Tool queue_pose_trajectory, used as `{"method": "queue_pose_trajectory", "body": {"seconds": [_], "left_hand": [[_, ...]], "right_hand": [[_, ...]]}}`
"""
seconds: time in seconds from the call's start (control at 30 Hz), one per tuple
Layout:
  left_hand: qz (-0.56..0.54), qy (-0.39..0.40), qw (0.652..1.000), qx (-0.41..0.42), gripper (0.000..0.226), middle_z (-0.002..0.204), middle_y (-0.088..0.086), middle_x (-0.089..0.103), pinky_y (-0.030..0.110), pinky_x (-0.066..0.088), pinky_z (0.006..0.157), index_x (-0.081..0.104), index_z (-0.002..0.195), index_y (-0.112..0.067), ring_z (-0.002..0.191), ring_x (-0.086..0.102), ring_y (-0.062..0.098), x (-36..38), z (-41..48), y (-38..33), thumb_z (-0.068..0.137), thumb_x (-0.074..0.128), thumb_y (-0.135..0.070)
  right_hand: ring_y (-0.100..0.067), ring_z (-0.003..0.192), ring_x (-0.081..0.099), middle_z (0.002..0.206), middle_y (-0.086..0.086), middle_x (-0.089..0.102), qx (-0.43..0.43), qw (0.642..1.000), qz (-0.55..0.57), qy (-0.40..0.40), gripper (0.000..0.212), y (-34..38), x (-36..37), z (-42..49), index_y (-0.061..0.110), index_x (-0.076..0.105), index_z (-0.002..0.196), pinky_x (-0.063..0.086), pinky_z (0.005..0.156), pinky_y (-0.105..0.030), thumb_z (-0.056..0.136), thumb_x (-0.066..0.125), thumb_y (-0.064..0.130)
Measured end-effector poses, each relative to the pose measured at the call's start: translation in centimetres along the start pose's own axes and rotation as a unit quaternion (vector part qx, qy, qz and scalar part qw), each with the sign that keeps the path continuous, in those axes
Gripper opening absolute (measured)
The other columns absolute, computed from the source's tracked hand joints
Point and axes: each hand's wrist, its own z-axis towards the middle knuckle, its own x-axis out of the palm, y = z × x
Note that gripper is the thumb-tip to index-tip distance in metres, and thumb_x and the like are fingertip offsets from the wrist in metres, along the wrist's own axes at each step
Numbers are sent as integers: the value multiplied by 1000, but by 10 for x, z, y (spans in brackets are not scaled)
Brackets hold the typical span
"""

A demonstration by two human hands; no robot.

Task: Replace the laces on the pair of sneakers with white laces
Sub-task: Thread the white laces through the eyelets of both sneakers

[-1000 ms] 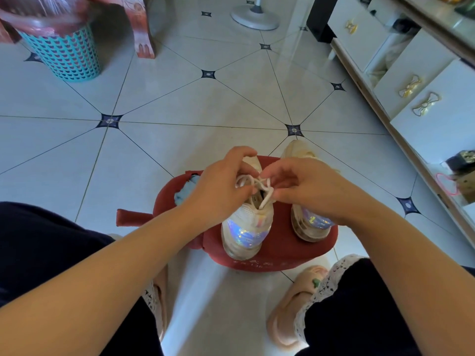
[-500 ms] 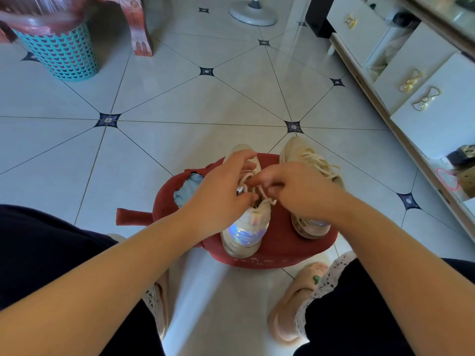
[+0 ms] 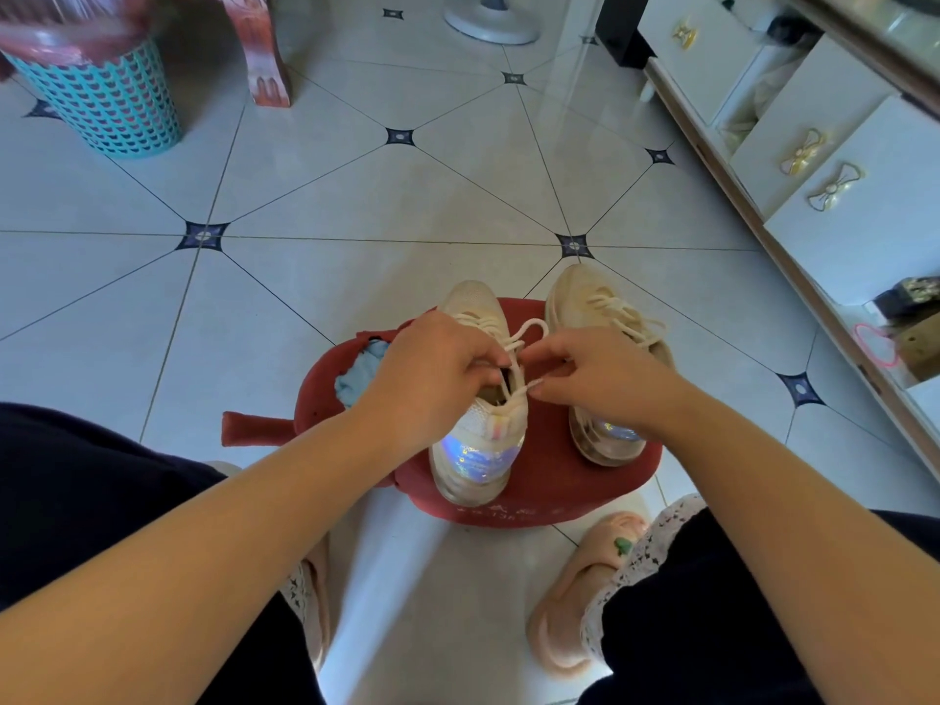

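The lace [image 3: 530, 326] loops above the sneaker [image 3: 478, 450], which stands on the stool [image 3: 554, 475]. The left hand [image 3: 437, 371] and right hand [image 3: 595, 371] each pinch a strand with curled fingers. A lopsided tug could jam the knot or tip the sneaker off.

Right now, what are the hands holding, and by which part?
Both the left hand and right hand pinch the white lace by its loose loops over the sneaker.

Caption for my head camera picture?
Left hand and right hand pinch the lace of a sneaker on a red stool.
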Motion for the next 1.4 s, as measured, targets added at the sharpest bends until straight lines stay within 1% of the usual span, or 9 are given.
{"method": "queue_pose_trajectory", "body": {"seconds": [0.2, 0.37, 0.53, 0.73, 0.93, 1.03, 1.1, 1.27, 1.4], "left_hand": [[42, 39, 998, 34, 22, 111, 3, 57, 7, 22, 73, 70, 105, -11, 104, 49, 15, -1, -2, 5, 87, 60, -14], [20, 61, 997, 34, 25, 112, 5, 53, 8, 23, 73, 68, 109, -11, 96, 42, 8, -2, -1, 9, 89, 54, -6], [9, 39, 999, 17, 23, 106, 2, 56, 10, 26, 73, 71, 103, -11, 99, 50, 13, -4, 2, 12, 85, 59, -4], [0, 0, 1000, 10, 20, 91, -4, 48, 15, 33, 70, 66, 93, -9, 81, 52, 10, -4, 2, 13, 73, 72, -7], [-63, -23, 997, -23, 58, 99, -6, 46, 4, 37, 65, 51, 117, -16, 73, 47, 2, -1, 4, 17, 67, 78, -8], [-75, -12, 997, -18, 50, 92, -17, 45, 2, 37, 67, 55, 114, -18, 76, 51, 1, -3, 4, 17, 70, 75, -9], [-78, -1, 997, -8, 43, 90, -23, 44, 6, 39, 74, 59, 113, -19, 83, 53, 4, -6, 4, 18, 74, 70, -6], [-106, 36, 994, -10, 47, 85, -25, 58, 2, 39, 73, 68, 105, -24, 83, 57, -4, -13, 1, 17, 74, 53, 9], [-122, 22, 991, -50, 38, 90, -13, 64, 1, 39, 73, 72, 94, -21, 85, 58, -2, -14, 0, 16, 75, 51, 4]], "right_hand": [[-16, 79, 60, 88, -9, 64, 67, 960, 270, -17, 14, -5, 10, 7, 11, 63, 95, 52, 75, -26, 84, 63, 2], [-24, 85, 62, 90, -13, 60, 116, 911, 388, -74, 41, -12, 18, 19, 6, 48, 116, 54, 70, -29, 81, 61, -9], [-21, 75, 61, 83, -15, 62, 86, 959, 266, -37, 13, -11, 22, 24, -3, 64, 95, 54, 81, -34, 87, 55, -3], [-21, 69, 63, 71, -8, 69, 29, 993, 64, -91, 12, 1, 6, 19, 8, 72, 82, 52, 78, -40, 78, 70, 19], [-22, 76, 69, 78, -8, 72, -8, 983, 164, -79, 15, 16, 7, 7, 7, 70, 90, 56, 80, -36, 76, 73, 11], [-14, 66, 62, 73, -8, 67, 14, 940, 342, -4, 7, 22, 10, 6, 8, 67, 85, 52, 65, -21, 79, 69, 5], [-9, 62, 60, 70, -5, 66, 18, 933, 359, 24, 8, 25, 12, 4, 12, 67, 79, 49, 62, -16, 82, 65, 5], [-6, 68, 59, 72, 3, 67, -49, 994, 92, -26, 14, 29, 14, 6, 16, 73, 72, 45, 69, -22, 82, 64, 14], [-14, 75, 60, 78, -3, 71, -76, 996, -43, -25, 10, 28, 10, 3, 22, 75, 73, 43, 71, -26, 79, 68, 25]]}}
